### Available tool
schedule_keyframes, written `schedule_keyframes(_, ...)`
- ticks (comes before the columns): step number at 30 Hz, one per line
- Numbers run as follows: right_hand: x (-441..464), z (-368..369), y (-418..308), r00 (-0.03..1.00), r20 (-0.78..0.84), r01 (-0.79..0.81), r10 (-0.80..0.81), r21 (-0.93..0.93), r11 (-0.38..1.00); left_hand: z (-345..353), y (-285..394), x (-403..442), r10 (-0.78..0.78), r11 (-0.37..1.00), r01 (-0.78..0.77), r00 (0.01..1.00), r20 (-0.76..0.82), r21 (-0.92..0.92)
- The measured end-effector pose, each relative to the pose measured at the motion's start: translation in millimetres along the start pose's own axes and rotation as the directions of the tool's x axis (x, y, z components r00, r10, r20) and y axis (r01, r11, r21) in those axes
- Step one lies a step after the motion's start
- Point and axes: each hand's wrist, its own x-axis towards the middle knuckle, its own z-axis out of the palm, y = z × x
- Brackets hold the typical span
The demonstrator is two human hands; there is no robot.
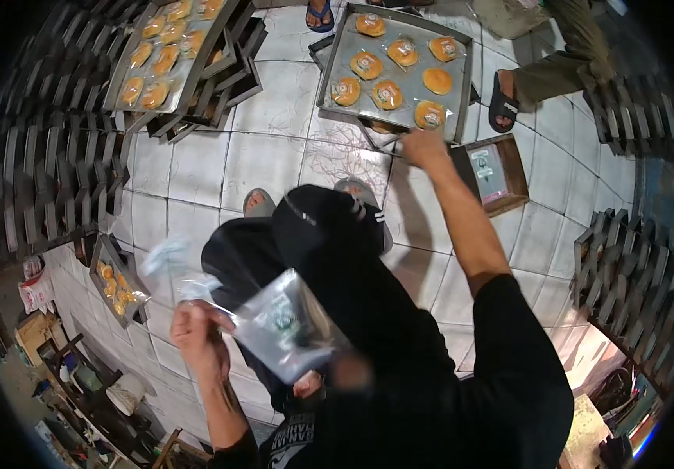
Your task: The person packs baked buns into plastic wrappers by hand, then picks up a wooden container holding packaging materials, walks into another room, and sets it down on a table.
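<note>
My left hand point(198, 332) is closed on the edge of a stack of clear plastic bags point(284, 322) with green print, held over my lap. Another clear bag point(171, 259), smeared by motion, sticks out above that hand. My right hand point(424, 148) reaches to the near edge of a metal tray point(399, 23), with its fingers curled. What it grips, if anything, is hidden. On this tray lie several round golden buns, most in clear printed bags; one bun point(437, 80) looks unwrapped. A bagged bun point(429, 115) is just beyond my right hand.
A wooden box point(518, 173) holding printed plastic bags stands right of the tray. Stacked trays with bagged buns point(165, 59) are at the upper left. Dark tray stacks point(48, 172) line both sides. Another person's sandalled foot point(503, 102) is near the tray. A smaller tray point(101, 254) holds orange-yellow pieces.
</note>
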Motion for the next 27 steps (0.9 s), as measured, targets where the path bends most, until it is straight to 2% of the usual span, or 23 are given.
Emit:
schedule_keyframes(1,23.3,14.3,30.4,0.999,0.042,0.022,-0.018,-0.116,0.993,18.9,5.2,13.6,0.052,0.998,-0.049,0.994,-0.099,0.027)
schedule_keyframes(2,49.0,46.1,65.4,0.998,0.058,-0.06,0.031,0.625,0.779,29.9,1.6,22.7,0.039,0.999,-0.038,0.966,-0.255,0.012)
schedule_keyframes(3,71.1,62.0,94.5,0.987,0.132,-0.16,0.092,0.861,0.482,29.8,-7.2,31.6,0.014,1.0,-0.012,0.977,-0.213,0.012)
schedule_keyframes(4,90.1,75.9,119.4,0.966,0.226,-0.241,0.129,0.964,0.113,26.5,-15.7,35.5,-0.014,1.0,0.017,0.985,-0.17,0.012)
schedule_keyframes(5,110.2,96.3,142.3,0.933,0.193,-0.223,0.303,0.973,0.065,28.9,-21.7,37.3,-0.059,0.985,0.091,0.977,-0.204,0.149)
schedule_keyframes(6,131.1,118.9,159.3,0.827,0.157,-0.176,0.539,0.984,-0.017,25.0,-30.0,40.0,0.011,0.986,0.027,0.975,-0.224,0.163)
schedule_keyframes(7,128.1,100.2,161.7,0.794,0.247,-0.163,0.556,0.967,-0.196,20.5,-31.2,42.2,0.016,0.981,0.032,0.97,-0.244,0.192)
schedule_keyframes(8,156.2,140.2,199.5,0.76,0.078,-0.243,0.645,0.955,0.171,18.3,-29.5,43.5,0.023,0.975,0.038,0.963,-0.269,0.221)
schedule_keyframes(10,176.7,156.8,227.9,0.661,0.048,-0.368,0.749,0.89,0.268,21.1,-28.4,42.5,0.049,0.959,0.072,0.91,-0.412,0.273)
schedule_keyframes(11,179.9,151.3,226.7,0.597,0.106,-0.37,0.795,0.916,0.156,14.6,-25.9,40.8,0.02,0.947,0.108,0.92,-0.39,0.303)
schedule_keyframes(12,182.0,142.9,227.8,0.579,0.003,-0.451,0.815,0.834,0.318,18.2,-23.4,41.6,0.036,0.936,0.124,0.897,-0.44,0.33)
schedule_keyframes(13,194.3,159.6,248.5,0.679,0.089,-0.408,0.729,0.871,0.273,23.4,-20.1,43.2,0.056,0.924,0.137,0.874,-0.482,0.356)
schedule_keyframes(14,201.2,155.5,235.9,0.618,0.237,-0.211,0.75,0.968,-0.133,25.2,-20.8,45.3,0.077,0.912,0.149,0.853,-0.517,0.382)
schedule_keyframes(15,206.6,161.8,237.7,0.64,0.196,-0.076,0.743,0.978,-0.192,31.8,-22.7,49.1,0.102,0.919,0.156,0.795,-0.599,0.363)
schedule_keyframes(17,220.7,154.8,250.4,0.623,0.239,-0.261,0.744,0.961,-0.09,45.0,-26.5,56.9,0.147,0.933,0.157,0.653,-0.743,0.323)
schedule_keyframes(19,231.4,158.2,247.0,0.7,0.209,-0.154,0.682,0.978,-0.141,53.3,-26.8,61.4,0.168,0.925,0.171,0.618,-0.768,0.34)
schedule_keyframes(20,236.7,152.7,245.8,0.737,0.176,-0.088,0.653,0.982,-0.165,67.6,-25.2,64.1,0.165,0.921,0.177,0.63,-0.759,0.347)
schedule_keyframes(22,214.3,114.4,216.9,0.763,0.155,-0.351,0.628,0.915,0.201,26.2,-20.5,44.3,0.102,0.857,0.194,0.844,-0.526,0.477)
schedule_keyframes(23,219.9,132.9,211.2,0.793,0.016,-0.272,0.609,0.904,0.331,28.9,-24.4,45.9,0.117,0.871,0.081,0.924,-0.363,0.485)
schedule_keyframes(24,205.9,118.3,183.4,0.836,-0.012,-0.126,0.549,0.969,0.213,31.9,-25.4,49.0,0.149,0.878,-0.044,0.971,-0.185,0.476)
schedule_keyframes(25,215.4,133.3,178.7,0.8,-0.048,-0.218,0.598,0.906,0.363,22.9,-21.3,48.8,-0.033,0.949,0.114,0.963,-0.266,0.294)
schedule_keyframes(26,189.0,95.8,151.9,0.87,0.025,-0.127,0.492,0.977,0.174,33.1,-23.7,54.5,-0.022,0.951,0.113,0.953,-0.301,0.288)
schedule_keyframes(27,170.1,64.0,123.8,0.829,-0.046,-0.132,0.557,0.952,0.275,31.8,-23.1,55.2,-0.048,0.963,0.118,0.96,-0.276,0.241)
